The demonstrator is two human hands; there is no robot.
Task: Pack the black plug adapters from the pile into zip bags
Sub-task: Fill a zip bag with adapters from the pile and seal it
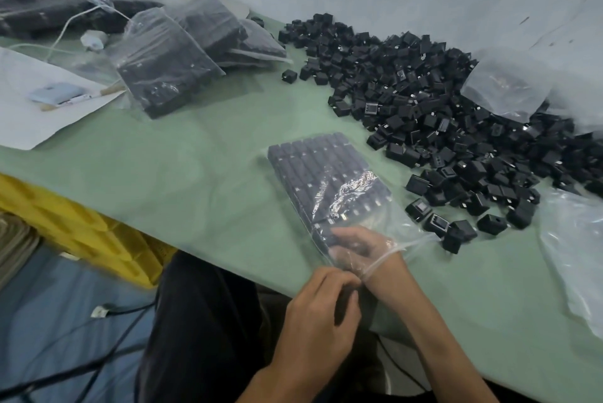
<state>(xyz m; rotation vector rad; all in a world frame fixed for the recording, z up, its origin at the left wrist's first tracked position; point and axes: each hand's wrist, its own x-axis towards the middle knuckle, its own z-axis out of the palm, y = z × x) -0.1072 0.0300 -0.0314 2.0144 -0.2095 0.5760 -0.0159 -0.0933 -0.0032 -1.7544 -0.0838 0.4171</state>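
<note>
A clear zip bag (pixel 329 180) lies on the green table (pixel 202 174), filled with neat rows of black plug adapters. My right hand (pixel 355 244) is inside the bag's open mouth, fingers resting on the nearest adapters. At the table's front edge, my left hand (pixel 323 308) pinches the bag's zip rim. A large loose pile of black plug adapters (pixel 440 115) spreads across the right and far side of the table.
Several filled zip bags (pixel 169 63) are stacked at the back left. An empty clear bag (pixel 505 86) rests on the pile, and more plastic (pixel 574 246) lies at the right. White paper (pixel 29 102) with a small blue device sits at left. Yellow trays (pixel 81 233) stand below the table.
</note>
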